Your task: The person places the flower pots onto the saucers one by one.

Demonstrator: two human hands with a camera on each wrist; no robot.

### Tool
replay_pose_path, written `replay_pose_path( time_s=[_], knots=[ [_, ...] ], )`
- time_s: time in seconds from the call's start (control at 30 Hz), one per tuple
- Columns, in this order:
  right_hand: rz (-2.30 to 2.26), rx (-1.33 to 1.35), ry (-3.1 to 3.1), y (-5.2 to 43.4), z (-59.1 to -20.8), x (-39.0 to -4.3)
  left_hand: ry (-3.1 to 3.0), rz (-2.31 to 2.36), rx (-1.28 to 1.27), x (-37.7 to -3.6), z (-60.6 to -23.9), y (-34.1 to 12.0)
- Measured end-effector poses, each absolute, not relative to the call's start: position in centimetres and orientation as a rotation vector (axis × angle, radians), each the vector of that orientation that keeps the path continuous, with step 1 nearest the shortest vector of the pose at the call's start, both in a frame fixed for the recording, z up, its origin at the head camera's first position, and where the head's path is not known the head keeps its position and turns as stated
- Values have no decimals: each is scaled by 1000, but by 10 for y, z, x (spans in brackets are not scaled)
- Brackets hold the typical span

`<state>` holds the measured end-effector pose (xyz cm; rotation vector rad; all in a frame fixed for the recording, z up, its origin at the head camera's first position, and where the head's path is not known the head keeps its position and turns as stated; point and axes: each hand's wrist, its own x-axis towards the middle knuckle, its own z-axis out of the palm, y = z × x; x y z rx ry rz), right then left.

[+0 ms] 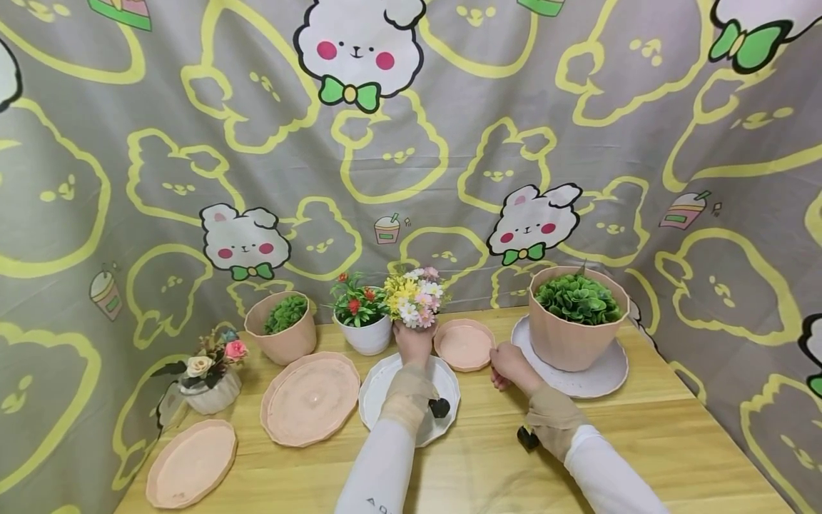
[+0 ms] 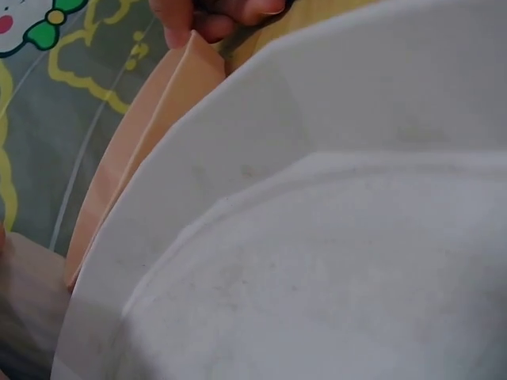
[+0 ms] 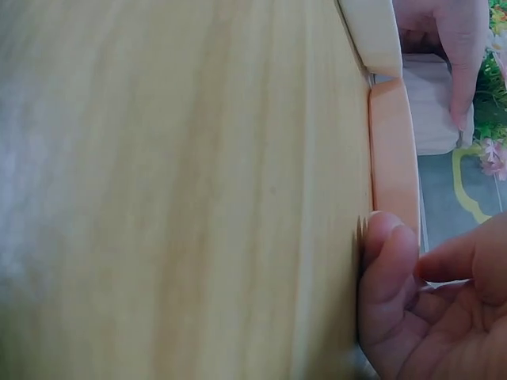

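My left hand (image 1: 414,344) grips a small pale pot (image 3: 432,131) of yellow, white and pink artificial flowers (image 1: 417,296); in the head view the hand hides the pot. Below that wrist lies a white saucer (image 1: 374,396), which fills most of the left wrist view. At the right, my right hand (image 1: 511,365) pinches the rim of a small pink saucer (image 1: 465,345) between thumb and fingers. The right wrist view shows that pinch at the saucer's near edge, with the saucer's far end close to the flower pot and the white saucer.
A big pink pot (image 1: 574,343) of leafy green stands on a pale saucer (image 1: 604,382) beside my right hand. Leftward are a white pot (image 1: 364,335) with red flowers, a pink pot (image 1: 285,341), two pink saucers (image 1: 311,400) and a rose pot (image 1: 212,391). Patterned curtain (image 1: 398,157) encloses the table.
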<state>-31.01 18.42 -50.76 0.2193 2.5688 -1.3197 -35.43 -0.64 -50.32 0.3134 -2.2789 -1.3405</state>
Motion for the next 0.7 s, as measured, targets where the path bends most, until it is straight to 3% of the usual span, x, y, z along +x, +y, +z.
replay_pose_path(
  time_s=[0.7],
  knots=[
    [-1326,237,2577,183,-507,-308,-2216,-1374,286,-357,-507,-10]
  ],
)
